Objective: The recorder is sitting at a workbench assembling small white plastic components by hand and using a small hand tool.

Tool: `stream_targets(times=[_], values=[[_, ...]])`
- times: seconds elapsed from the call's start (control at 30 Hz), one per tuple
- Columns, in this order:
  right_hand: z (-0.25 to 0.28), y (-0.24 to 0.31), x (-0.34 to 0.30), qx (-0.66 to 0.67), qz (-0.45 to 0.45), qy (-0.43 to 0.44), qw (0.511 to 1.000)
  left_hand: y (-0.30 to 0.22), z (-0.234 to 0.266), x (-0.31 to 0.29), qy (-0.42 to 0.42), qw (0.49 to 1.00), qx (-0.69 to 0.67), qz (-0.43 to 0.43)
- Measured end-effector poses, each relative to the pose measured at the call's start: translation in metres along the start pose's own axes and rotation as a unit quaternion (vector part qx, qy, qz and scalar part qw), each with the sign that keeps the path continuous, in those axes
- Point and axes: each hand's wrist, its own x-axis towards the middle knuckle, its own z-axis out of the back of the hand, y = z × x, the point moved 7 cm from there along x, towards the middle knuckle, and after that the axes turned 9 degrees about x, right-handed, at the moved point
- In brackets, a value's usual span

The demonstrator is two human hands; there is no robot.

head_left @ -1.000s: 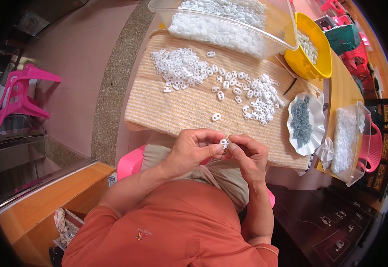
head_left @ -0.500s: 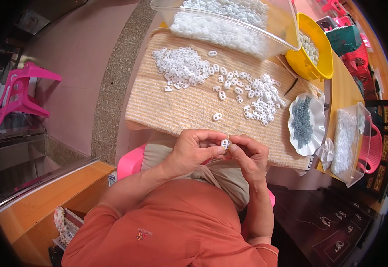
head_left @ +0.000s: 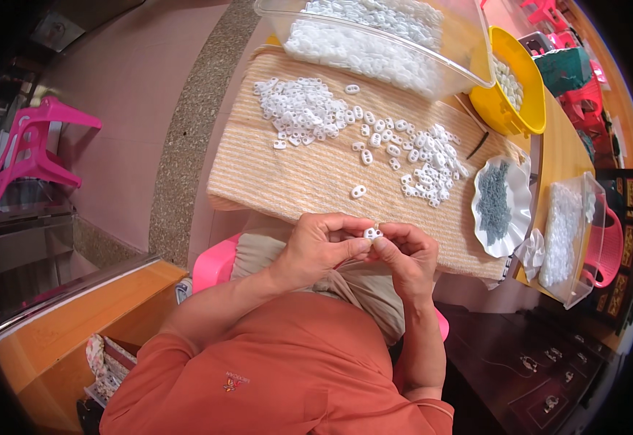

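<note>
Above my lap, at the cloth's near edge, both hands hold a small white oval plastic piece with two holes (head_left: 372, 233). The fingers and thumb of my left hand (head_left: 321, 245) pinch it from the left. My right hand (head_left: 408, 255) grips its right side between thumb and fingertips. Similar white two-holed pieces lie beyond: a heap on the left (head_left: 303, 110), another on the right (head_left: 434, 161), and several loose between them. One lone piece (head_left: 358, 191) sits nearest my hands. Fingertips partly cover the held piece.
A striped cloth (head_left: 258, 174) covers the work surface. A clear bin (head_left: 469, 76) of white pieces stands at the back, beside a yellow basket (head_left: 492, 112). On the right are a white scalloped dish (head_left: 518, 235) of small grey-blue parts, a thin dark-tipped tool (head_left: 478, 145) and another clear box (head_left: 577, 290).
The held piece has turned between my fingertips, from nearly upright to lying more sideways. Both hands stay in almost the same place; the whole view has shifted slightly.
</note>
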Motion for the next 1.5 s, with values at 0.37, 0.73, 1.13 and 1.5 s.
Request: stream_targets(times=[0.37,0.73,1.13,1.5], values=[[-0.001,0.003,0.0,-0.017,0.017,0.012,1.0,0.004,0.001,0.003,-0.019,0.999,-0.008,-0.038],[-0.005,0.011,0.001,-0.018,0.025,0.016,0.999,0.007,-0.001,0.004,0.009,0.999,-0.038,-0.005],[-0.006,0.01,0.0,0.031,-0.004,0.006,0.999,0.016,-0.002,0.005,0.032,0.986,-0.158,0.046],[-0.011,0.016,-0.001,0.074,0.018,0.016,0.997,0.02,-0.009,0.006,0.072,0.973,-0.215,0.048]])
